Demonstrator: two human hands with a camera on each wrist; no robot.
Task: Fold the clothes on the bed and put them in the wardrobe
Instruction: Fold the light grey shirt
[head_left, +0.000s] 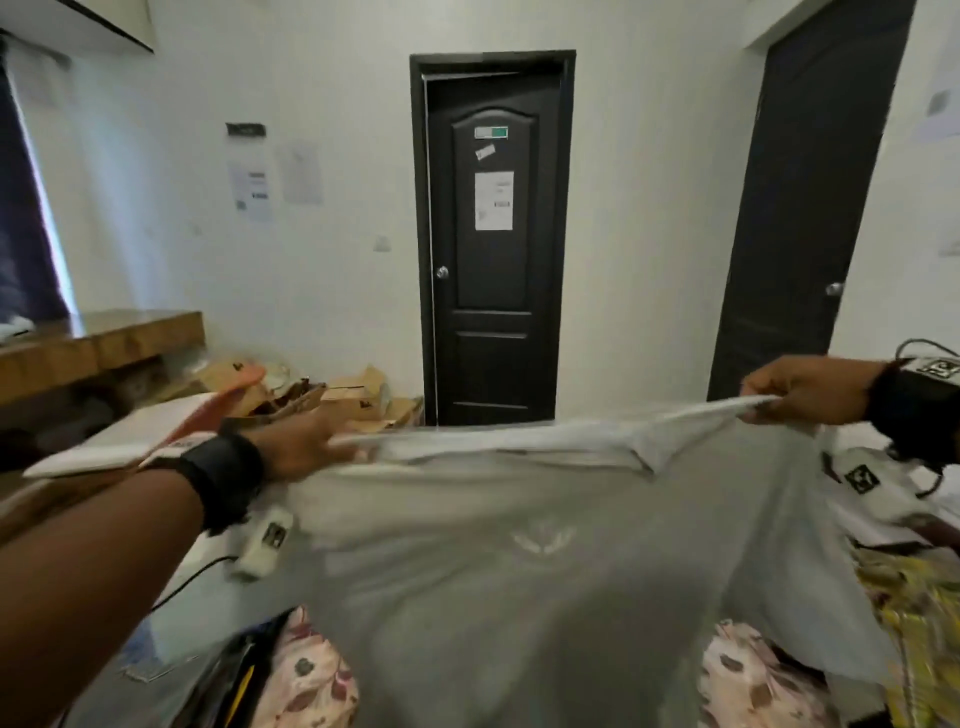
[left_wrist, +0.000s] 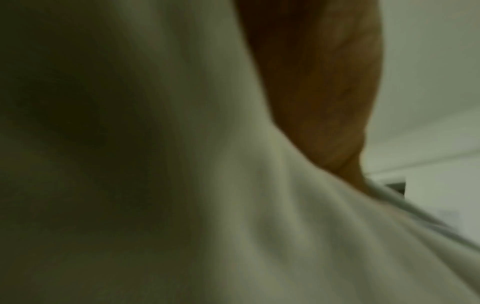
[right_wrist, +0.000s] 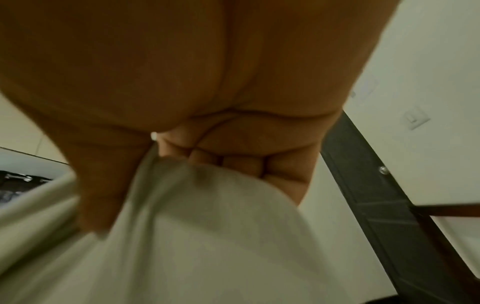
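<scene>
Stretching a grey polo shirt (head_left: 519, 561) taut for folding, the left hand (head_left: 306, 447) at nine o'clock and right hand (head_left: 800, 389) at three pinch its shoulders.

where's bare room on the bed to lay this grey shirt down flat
Little shows. The grey collared shirt, held up by the left hand and right hand, hides most of the bed. Floral pink bedding peeks out at both lower corners, bordered by dark items on the left and a yellow patterned cloth on the right. The sides look crowded.
</scene>
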